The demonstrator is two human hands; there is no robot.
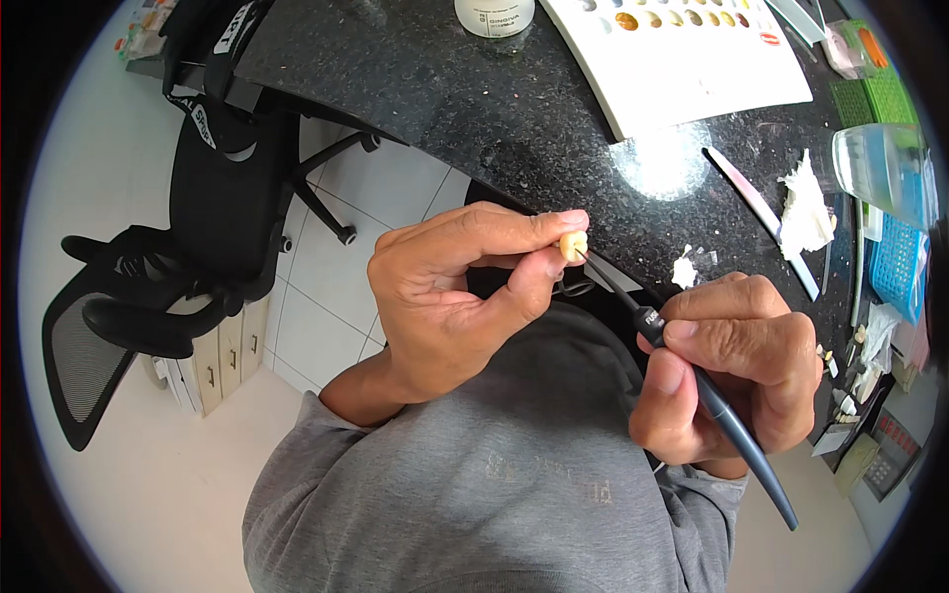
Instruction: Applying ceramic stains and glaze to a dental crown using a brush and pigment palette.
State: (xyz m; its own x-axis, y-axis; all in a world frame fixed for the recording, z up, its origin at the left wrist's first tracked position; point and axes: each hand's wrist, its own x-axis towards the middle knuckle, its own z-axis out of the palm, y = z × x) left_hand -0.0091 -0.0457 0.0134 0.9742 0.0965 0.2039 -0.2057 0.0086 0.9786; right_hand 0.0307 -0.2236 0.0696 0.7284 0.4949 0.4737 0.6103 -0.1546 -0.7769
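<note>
Between the thumb and forefinger of my left hand is a small yellowish-white dental crown, shaped like a molar. My right hand grips a slim fine-tipped brush with a dark blue-grey handle and a black collar. The thin dark tip of the brush reaches up and left to the crown and appears to touch its surface. Both hands are held in front of my grey shirt, near the table's edge.
On the black speckled table lie a white palette with coloured wells, a white-lidded jar, a nail-file-like strip, crumpled tissue, a clear glass and a blue basket. An office chair stands left.
</note>
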